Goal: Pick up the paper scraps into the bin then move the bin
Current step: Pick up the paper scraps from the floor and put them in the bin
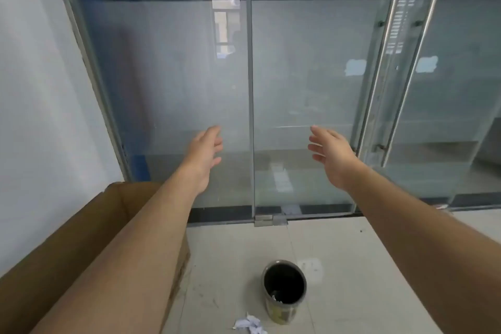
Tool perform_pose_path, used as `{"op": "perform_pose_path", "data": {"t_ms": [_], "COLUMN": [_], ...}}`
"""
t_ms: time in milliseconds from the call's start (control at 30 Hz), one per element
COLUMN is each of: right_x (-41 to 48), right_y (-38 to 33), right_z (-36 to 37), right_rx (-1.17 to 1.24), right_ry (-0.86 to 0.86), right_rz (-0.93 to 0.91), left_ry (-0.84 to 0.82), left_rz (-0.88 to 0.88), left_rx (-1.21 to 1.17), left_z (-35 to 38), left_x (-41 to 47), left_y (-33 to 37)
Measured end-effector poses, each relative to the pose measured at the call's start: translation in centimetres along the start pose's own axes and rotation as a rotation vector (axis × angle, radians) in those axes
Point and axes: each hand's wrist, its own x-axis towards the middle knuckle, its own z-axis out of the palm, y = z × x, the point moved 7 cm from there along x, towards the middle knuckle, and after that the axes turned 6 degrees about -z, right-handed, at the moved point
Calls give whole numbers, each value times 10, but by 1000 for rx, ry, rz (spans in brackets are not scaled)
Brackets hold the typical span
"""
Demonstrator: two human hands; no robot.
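A small round bin (284, 291) with a dark inside stands upright on the tiled floor near the bottom middle; something pale lies at its bottom. White crumpled paper scraps (250, 324) lie on the floor just left of the bin's base, partly cut off by the frame's lower edge. My left hand (204, 150) and my right hand (329, 152) are both stretched out forward at chest height, far above the bin, with fingers apart and nothing in them.
A large open cardboard box (81, 236) stands at the left, against the white wall and partly under my left arm. Frosted glass panels and a glass door with long metal handles (390, 81) close off the space ahead. A metal floor hinge (267, 219) sits at the door's foot.
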Motion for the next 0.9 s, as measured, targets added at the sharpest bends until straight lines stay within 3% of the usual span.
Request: {"op": "perform_pose_path", "data": {"t_ms": [333, 667, 900], "right_x": [43, 161, 222], "right_y": [61, 113, 136], "right_z": [-6, -25, 1], "right_rx": [-4, 25, 14], "right_ry": [35, -16, -71], "right_rz": [62, 125, 152], "left_ry": [-5, 58, 80], "left_rz": [-84, -130, -162], "left_rx": [42, 157, 134], "left_z": [20, 82, 98], "left_x": [58, 151, 204], "left_y": [-53, -70, -85]}}
